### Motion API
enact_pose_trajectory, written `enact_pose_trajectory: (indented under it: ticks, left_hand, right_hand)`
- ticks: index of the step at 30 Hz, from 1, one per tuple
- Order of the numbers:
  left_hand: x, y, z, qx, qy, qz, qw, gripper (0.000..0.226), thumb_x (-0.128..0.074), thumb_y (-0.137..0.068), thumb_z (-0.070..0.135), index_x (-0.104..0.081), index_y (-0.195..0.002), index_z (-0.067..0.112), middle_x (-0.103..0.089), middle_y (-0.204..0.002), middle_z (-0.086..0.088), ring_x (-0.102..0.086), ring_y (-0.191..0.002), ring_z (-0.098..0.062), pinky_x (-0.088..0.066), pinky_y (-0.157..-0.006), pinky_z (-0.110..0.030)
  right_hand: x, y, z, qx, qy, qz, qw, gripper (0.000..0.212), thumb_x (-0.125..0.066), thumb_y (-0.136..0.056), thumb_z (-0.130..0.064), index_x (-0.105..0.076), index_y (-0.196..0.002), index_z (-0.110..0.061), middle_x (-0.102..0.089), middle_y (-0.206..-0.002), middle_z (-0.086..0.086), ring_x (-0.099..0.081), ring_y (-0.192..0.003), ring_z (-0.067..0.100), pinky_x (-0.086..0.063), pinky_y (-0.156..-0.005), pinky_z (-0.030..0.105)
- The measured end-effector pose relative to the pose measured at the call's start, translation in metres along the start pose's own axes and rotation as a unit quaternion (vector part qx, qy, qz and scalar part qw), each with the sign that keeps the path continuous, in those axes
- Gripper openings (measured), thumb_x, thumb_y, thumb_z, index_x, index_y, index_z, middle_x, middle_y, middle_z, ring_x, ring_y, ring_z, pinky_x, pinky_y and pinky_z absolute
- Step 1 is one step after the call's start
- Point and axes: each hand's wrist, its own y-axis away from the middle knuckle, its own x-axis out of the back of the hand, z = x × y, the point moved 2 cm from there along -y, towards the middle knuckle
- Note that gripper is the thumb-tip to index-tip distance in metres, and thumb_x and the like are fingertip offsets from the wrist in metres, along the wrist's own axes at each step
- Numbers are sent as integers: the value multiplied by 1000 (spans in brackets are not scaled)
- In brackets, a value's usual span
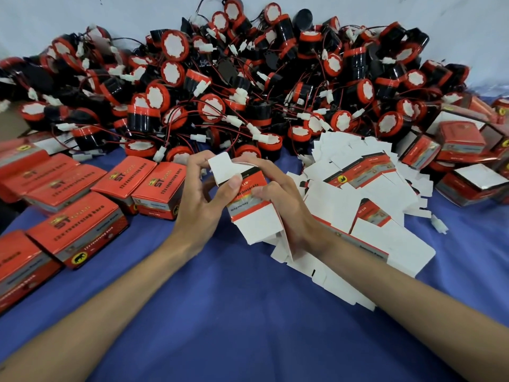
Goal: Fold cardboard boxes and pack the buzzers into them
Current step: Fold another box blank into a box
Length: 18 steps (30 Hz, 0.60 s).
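Over the blue cloth (234, 312), in front of the buzzer heap (248, 86), both forearms converge. The right hand (286, 208) curls round the half-folded red carton (248, 208), thumb on its face. The left hand (198, 205) pinches its white top flap (220, 168).

Pkg wkshp: buzzer heap (248, 106), boxes (80, 232).
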Motion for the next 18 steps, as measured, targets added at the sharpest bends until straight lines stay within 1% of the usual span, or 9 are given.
enact_pose_trajectory:
  ticks: [2, 5, 8, 12, 13, 14, 16, 17, 18]
  left_hand:
    - [-1, 1, -1, -3, -4, -8, 1000, 34, -59, -81, 41, -40, -107, 30, -53, -105, 4, -60, -96, -2, -50, -74, -19]
    - [-1, 1, -2, -14, -12, -12, 1000, 34, -58, -82, 41, -39, -108, 31, -55, -102, 16, -59, -97, -3, -50, -77, -22]
    - [-1, 1, -4, -14, -19, -14, 1000, 34, -58, -83, 41, -38, -109, 31, -57, -97, 28, -59, -96, -3, -49, -79, -23]
    - [-2, 1, -4, -3, -16, -20, 1000, 31, -56, -84, 41, -39, -108, 31, -58, -97, 27, -59, -95, -3, -49, -78, -21]
    - [-2, 1, -3, 2, -14, -19, 1000, 31, -56, -84, 43, -39, -108, 31, -58, -99, 23, -60, -96, -6, -49, -78, -24]
    - [-2, 1, -1, 8, -13, -20, 1000, 31, -56, -83, 44, -40, -107, 32, -59, -103, 13, -60, -98, -12, -50, -79, -29]
    - [-4, 1, 1, 26, -23, -24, 999, 33, -56, -82, 47, -43, -105, 28, -54, -111, -18, -59, -102, -32, -52, -82, -46]
    - [-3, 1, 2, 35, -31, -24, 999, 34, -56, -81, 48, -44, -104, 25, -49, -112, -29, -57, -103, -41, -50, -84, -53]
    - [-3, 0, 3, 41, -38, -24, 998, 34, -55, -81, 49, -46, -103, 24, -45, -112, -35, -54, -105, -46, -48, -86, -56]
  right_hand:
    - [1, 0, 0, -1, 1, -1, 1000, 44, -49, -76, -20, -63, -98, -55, -59, -110, 0, -65, -93, 8, -50, -72, 16]
    - [2, -1, -3, 1, 0, 0, 1000, 33, -54, -72, -34, -60, -102, -46, -60, -106, -8, -64, -95, 11, -51, -76, 20]
    - [2, 0, -3, 13, 9, -3, 1000, 33, -51, -74, -36, -57, -106, -43, -59, -107, -2, -63, -94, 9, -51, -76, 20]
    - [-1, 2, -5, 47, 18, 2, 999, 32, -47, -77, -36, -55, -109, -39, -57, -107, 8, -62, -95, 15, -51, -79, 23]
    - [-1, 3, -5, 50, 17, 3, 999, 32, -47, -78, -36, -55, -109, -39, -57, -107, 9, -61, -95, 15, -51, -79, 25]
    - [-1, 3, -5, 51, 16, 3, 999, 33, -47, -78, -36, -55, -109, -38, -57, -106, 9, -61, -95, 16, -51, -79, 26]
    - [0, 2, -5, 53, 19, 3, 998, 33, -47, -78, -35, -55, -110, -36, -58, -106, 8, -61, -96, 19, -51, -81, 29]
    - [0, 2, -5, 56, 22, 3, 998, 33, -47, -78, -34, -55, -110, -35, -58, -105, 9, -61, -96, 22, -52, -81, 31]
    - [0, 2, -5, 63, 26, 5, 998, 32, -47, -79, -33, -55, -110, -35, -57, -105, 11, -60, -97, 26, -52, -82, 36]
